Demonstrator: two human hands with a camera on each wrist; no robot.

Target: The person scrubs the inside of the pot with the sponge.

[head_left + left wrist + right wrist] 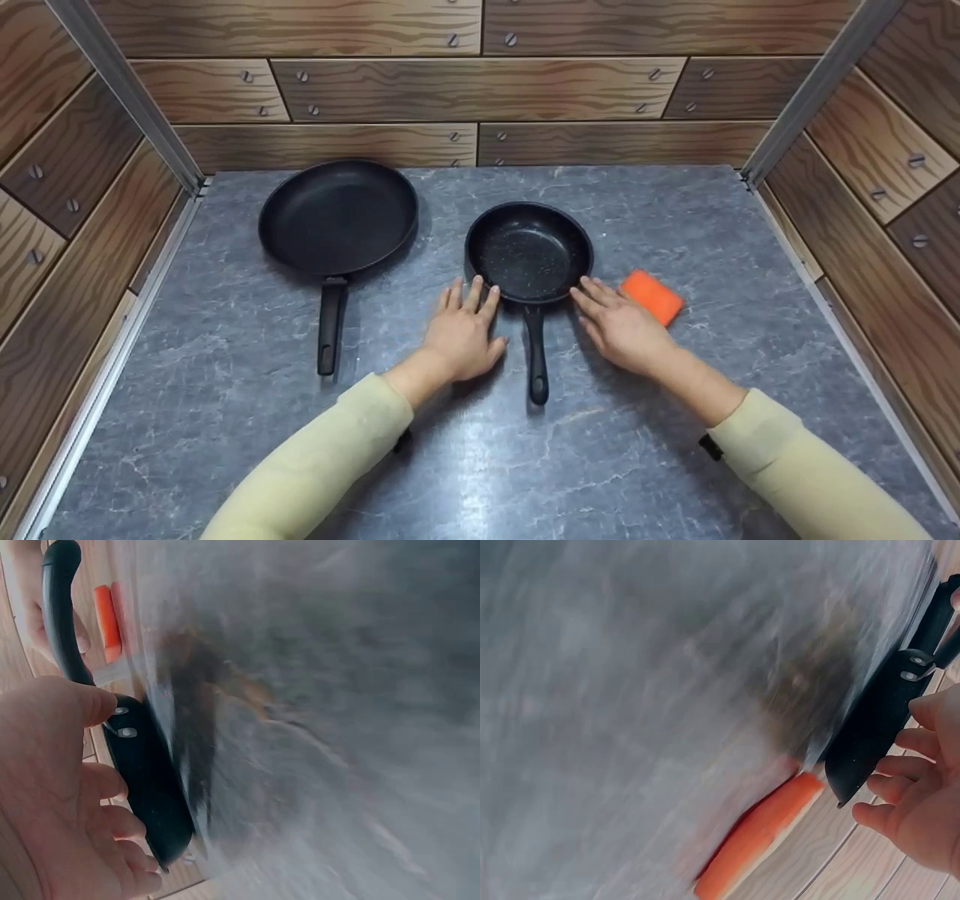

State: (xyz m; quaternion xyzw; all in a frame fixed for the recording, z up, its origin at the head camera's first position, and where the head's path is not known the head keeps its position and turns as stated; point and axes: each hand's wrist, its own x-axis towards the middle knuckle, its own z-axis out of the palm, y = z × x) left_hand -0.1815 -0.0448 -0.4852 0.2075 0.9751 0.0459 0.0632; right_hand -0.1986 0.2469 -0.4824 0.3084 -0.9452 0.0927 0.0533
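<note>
The small frying pan [529, 251], its dark inside flecked with pale specks, sits upright near the middle of the grey marbled table [172, 420], handle toward the person. The left hand [465, 334] and right hand [626, 326] flank its near rim with fingers loosely extended, grasping nothing (whether every fingertip touches, I cannot tell). An orange block [654, 295] lies just beside the right hand, and a larger black pan [341, 217] rests farther off, to the left.
</note>
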